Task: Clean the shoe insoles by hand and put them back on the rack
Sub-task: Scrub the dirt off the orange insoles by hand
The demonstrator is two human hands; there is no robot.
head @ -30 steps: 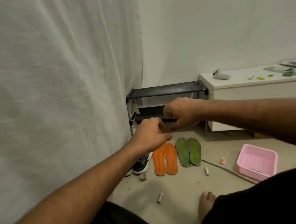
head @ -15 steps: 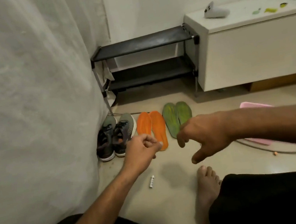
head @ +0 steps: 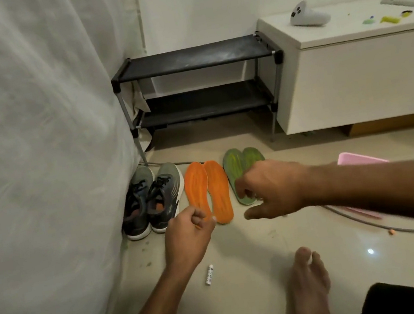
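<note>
Two orange insoles (head: 207,189) lie side by side on the floor, and two green insoles (head: 236,163) lie just to their right. Behind them stands a black two-shelf shoe rack (head: 193,57) with both shelves bare. My left hand (head: 188,235) hovers at the heel end of the orange pair, fingers curled into a loose fist with nothing visible in it. My right hand (head: 273,189) reaches over the heel end of the green pair, fingers bent down onto them and thumb stretched out. Whether it grips an insole is unclear.
Grey sneakers (head: 152,195) sit left of the insoles against a white curtain (head: 33,130). A pink basin (head: 358,160) and a cable (head: 374,228) lie right, behind my forearm. A white cabinet (head: 351,79) adjoins the rack. A small tube (head: 209,274) lies near my bare foot (head: 307,284).
My hands dropped from rack height to the floor and parted. The view tilted down. My right hand moved forward onto the green insoles' heels.
</note>
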